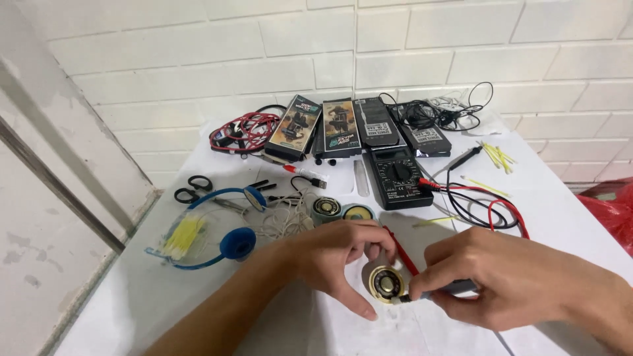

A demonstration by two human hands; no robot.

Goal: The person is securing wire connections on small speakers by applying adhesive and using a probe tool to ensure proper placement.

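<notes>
1. My left hand [343,254], centre-bottom of frame, closed on a small round speaker [386,283]; thumb below it, fingers curled over the top. The speaker sits just above the white worktop [132,296], gold ring face up.
2. My right hand [508,280], lower right, closed around a black probe [435,292]; its tip touches the speaker's right lower edge.
3. A red probe [401,250] runs diagonally between both hands, just above the speaker; can't tell which hand holds it.
4. Two more round speakers [341,209] lie side by side just above my left hand.
5. Black multimeter [395,177] in centre frame, red and black leads [488,207] looping to its right.
6. Blue headphones [227,231] at left, a bag of yellow bits [184,237] inside the band; black scissors [191,189] above them.
7. White thin wires [283,221] tangled between the headphones and the speakers.
8. Upper centre: row of flat boxes [330,128] leaning at the brick wall [395,46], red cable bundle [244,132] to their left, black cables [448,112] to their right.
9. Yellow sticks [498,157] at upper right of the worktop.
10. Red bag [613,207] at the right edge.
</notes>
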